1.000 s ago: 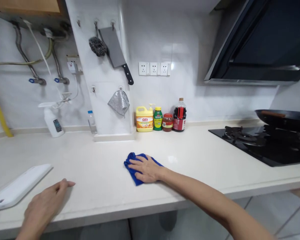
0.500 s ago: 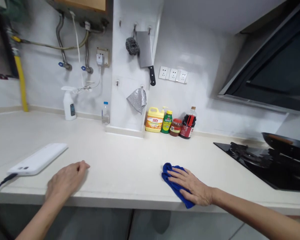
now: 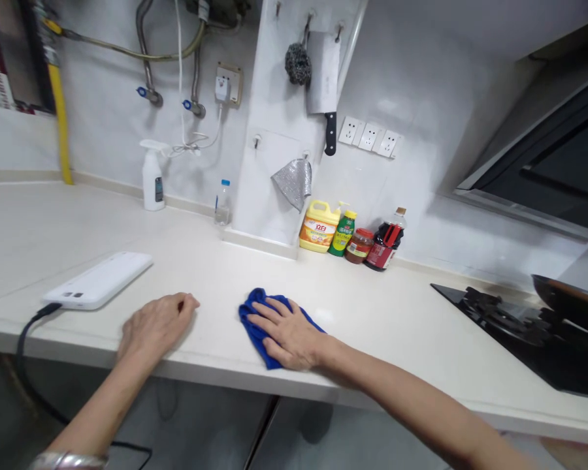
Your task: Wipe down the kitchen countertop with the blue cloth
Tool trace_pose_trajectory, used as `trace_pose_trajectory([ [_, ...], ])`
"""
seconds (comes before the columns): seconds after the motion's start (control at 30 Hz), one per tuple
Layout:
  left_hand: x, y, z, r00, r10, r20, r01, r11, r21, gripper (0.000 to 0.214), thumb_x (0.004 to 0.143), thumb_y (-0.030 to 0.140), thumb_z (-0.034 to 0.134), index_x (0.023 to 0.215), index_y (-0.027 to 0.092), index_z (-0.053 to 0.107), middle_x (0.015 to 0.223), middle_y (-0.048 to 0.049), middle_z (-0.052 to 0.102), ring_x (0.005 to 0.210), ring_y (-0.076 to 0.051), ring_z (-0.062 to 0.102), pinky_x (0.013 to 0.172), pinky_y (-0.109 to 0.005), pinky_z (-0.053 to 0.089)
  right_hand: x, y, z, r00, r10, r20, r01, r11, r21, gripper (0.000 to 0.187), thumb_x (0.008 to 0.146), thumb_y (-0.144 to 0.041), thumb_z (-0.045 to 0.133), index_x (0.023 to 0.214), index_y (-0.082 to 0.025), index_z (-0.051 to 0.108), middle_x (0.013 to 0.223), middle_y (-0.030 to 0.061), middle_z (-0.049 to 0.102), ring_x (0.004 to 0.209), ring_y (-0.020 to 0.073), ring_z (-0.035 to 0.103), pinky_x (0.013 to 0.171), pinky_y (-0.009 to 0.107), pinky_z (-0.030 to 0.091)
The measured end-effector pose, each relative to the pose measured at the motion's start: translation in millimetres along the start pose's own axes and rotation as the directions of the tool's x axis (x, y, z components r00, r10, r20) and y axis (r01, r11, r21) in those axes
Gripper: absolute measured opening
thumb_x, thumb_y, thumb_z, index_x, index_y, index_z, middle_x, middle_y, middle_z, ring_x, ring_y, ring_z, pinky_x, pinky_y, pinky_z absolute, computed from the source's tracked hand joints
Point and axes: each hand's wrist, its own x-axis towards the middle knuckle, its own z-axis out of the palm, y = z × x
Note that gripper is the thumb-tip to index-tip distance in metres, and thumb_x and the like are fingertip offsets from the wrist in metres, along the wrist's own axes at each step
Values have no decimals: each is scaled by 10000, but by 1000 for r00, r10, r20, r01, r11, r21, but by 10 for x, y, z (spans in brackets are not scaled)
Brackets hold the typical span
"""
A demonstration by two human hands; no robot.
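My right hand [image 3: 288, 333] lies flat, fingers stretched out, pressed on a blue cloth [image 3: 255, 320] on the cream countertop [image 3: 382, 326] near its front edge. My left hand [image 3: 154, 326] rests on the counter a short way to the left of the cloth, fingers loosely curled, holding nothing that I can see. A white flat device [image 3: 100, 281] with a black cable lies further left of that hand.
At the wall stand a yellow detergent jug [image 3: 318, 227], a green bottle [image 3: 343, 233], a red jar [image 3: 359, 246] and a dark sauce bottle [image 3: 386, 240]. A white spray bottle [image 3: 153, 177] stands at the back left. A black hob [image 3: 514, 326] with a pan is at the right.
My right hand has slid the blue cloth leftwards along the counter, closer to my left hand. The view has also shifted left and tilted.
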Motion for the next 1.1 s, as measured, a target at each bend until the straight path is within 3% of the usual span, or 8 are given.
trace_pose_trajectory([
  [0.2, 41, -80, 31, 1000, 14, -12, -14, 1000, -4, 595, 943, 480, 205, 1212, 231, 674, 1135, -169, 660, 1036, -352, 588, 852, -463, 411, 737, -297, 110, 995, 68, -68, -65, 997, 41, 590, 979, -447, 313, 1535, -251, 278, 1632, 45, 205, 1466, 345, 180, 1140, 673, 166],
  [0.33, 27, -61, 13, 1000, -16, -21, 16, 1000, 1, 606, 927, 497, 189, 1198, 269, 681, 1162, -156, 657, 1053, -365, 580, 854, -451, 417, 770, -348, 136, 992, 95, -81, -91, 994, 54, 587, 988, -458, 307, 1530, -235, 293, 1627, 53, 220, 1465, 351, 182, 1144, 681, 150],
  [0.43, 41, -58, 19, 997, -73, -38, 73, 997, -3, 552, 890, 503, 241, 1144, 327, 699, 1164, -111, 667, 1057, -352, 576, 870, -428, 436, 479, -350, 94, 995, 17, -96, -13, 999, 38, 571, 1001, -455, 323, 1529, -238, 301, 1619, 48, 248, 1461, 340, 198, 1147, 666, 161],
  [0.57, 88, -102, 47, 997, -73, -40, 73, 997, 3, 547, 876, 502, 241, 1140, 349, 694, 1174, -99, 664, 1051, -350, 575, 865, -423, 449, -109, -243, 23, 995, -51, -81, 55, 998, 37, 533, 1019, -445, 336, 1522, -269, 323, 1613, 30, 266, 1461, 302, 216, 1158, 619, 180],
  [0.8, 125, -114, 65, 997, -51, -65, 53, 998, 39, 547, 867, 499, 263, 1145, 335, 704, 1167, -113, 672, 1013, -355, 586, 828, -418, 458, -1163, 198, 61, 995, -2, -100, 7, 999, 45, 515, 1020, -435, 359, 1511, -278, 360, 1599, 34, 303, 1470, 260, 229, 1181, 525, 179],
  [0.93, 114, -89, 75, 995, -52, -82, 56, 997, 49, 545, 867, 496, 270, 1141, 326, 709, 1131, -113, 686, 981, -348, 590, 812, -414, 463, -1770, 328, 59, 994, 1, -110, -1, 1000, 5, 546, 1005, -408, 403, 1530, -282, 322, 1601, 42, 295, 1484, 252, 211, 1189, 521, 177],
  [1.1, 100, -81, 113, 995, -50, -89, 54, 998, 35, 518, 866, 489, 292, 1124, 334, 713, 1154, -98, 677, 998, -344, 581, 847, -430, 461, -2179, 407, 58, 996, 3, -84, -9, 997, -74, 584, 989, -363, 433, 1547, -282, 279, 1604, 47, 284, 1491, 260, 194, 1183, 529, 203],
])
